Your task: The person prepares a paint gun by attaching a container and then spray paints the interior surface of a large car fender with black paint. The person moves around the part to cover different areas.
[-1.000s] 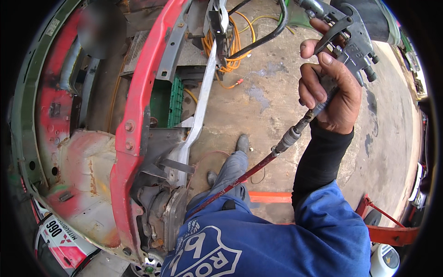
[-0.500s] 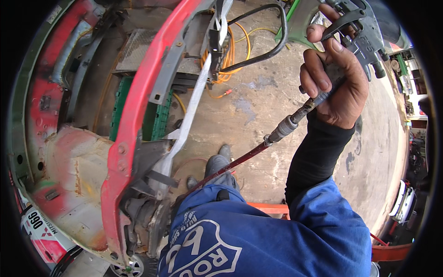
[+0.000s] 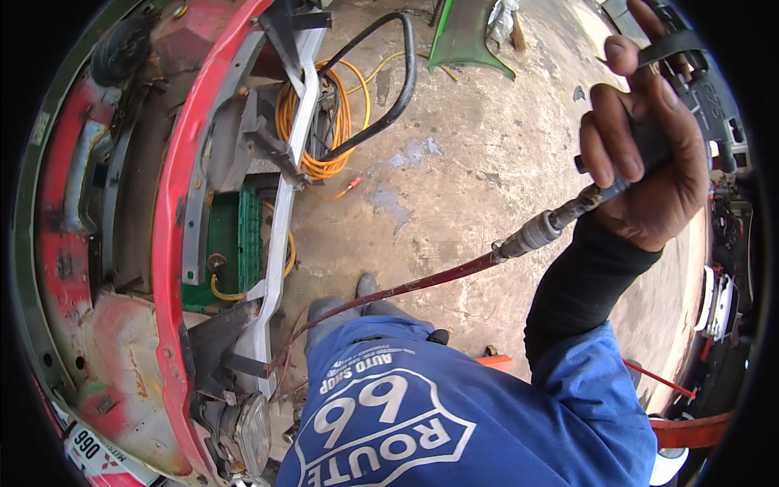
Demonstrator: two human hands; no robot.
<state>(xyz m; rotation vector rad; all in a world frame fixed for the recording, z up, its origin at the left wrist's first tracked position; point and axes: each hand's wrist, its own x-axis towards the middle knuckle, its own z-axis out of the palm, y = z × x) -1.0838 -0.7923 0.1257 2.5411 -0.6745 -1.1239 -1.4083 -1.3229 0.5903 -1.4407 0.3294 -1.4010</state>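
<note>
A: Up and right goes the right hand (image 3: pixel 649 162) since a second ago, now at two o'clock, fingers clamped on the air tool (image 3: pixel 690 89).

B: Left hand isn't in view. Big red car front (image 3: pixel 170 243) fills nine o'clock, stripped.

A: Red hose (image 3: pixel 430 280) runs from the tool down past the boot (image 3: pixel 367 286).

B: My worry: that hose could snag on the grey bracket (image 3: pixel 280 227) or trip a foot, so close underfoot.

A: Orange cable (image 3: pixel 312 122) coiled at eleven. Small white plate (image 3: pixel 97 454) at seven, rectangular.
</note>
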